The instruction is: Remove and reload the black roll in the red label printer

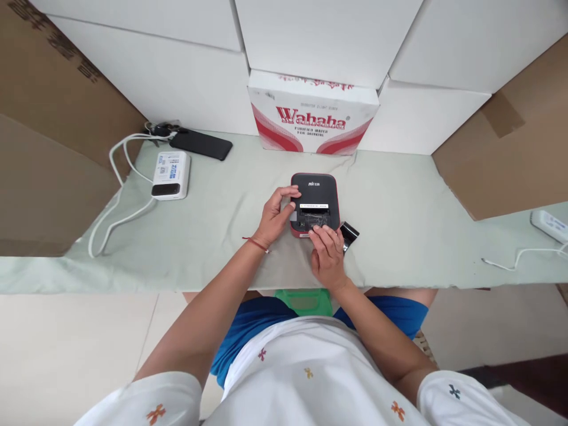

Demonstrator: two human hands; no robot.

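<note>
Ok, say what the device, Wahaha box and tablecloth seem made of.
Device: probably hard plastic, matte black with red edging, smoothly moulded. Wahaha box: likely cardboard, low sheen, printed, crisp edges. Tablecloth: perhaps thin matte fabric, from its soft wrinkles.

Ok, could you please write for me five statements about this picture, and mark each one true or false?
1. The left hand touches the left side of the black device. True.
2. The right hand rests on the black phone. False: its fingers are at the near end of the device; the phone lies apart, to the left.
3. The Wahaha box stands beyond the device. True.
4. The red string is on the right wrist. False: the string is on the left wrist.
5. The white cable lies left of the device. True.
</note>
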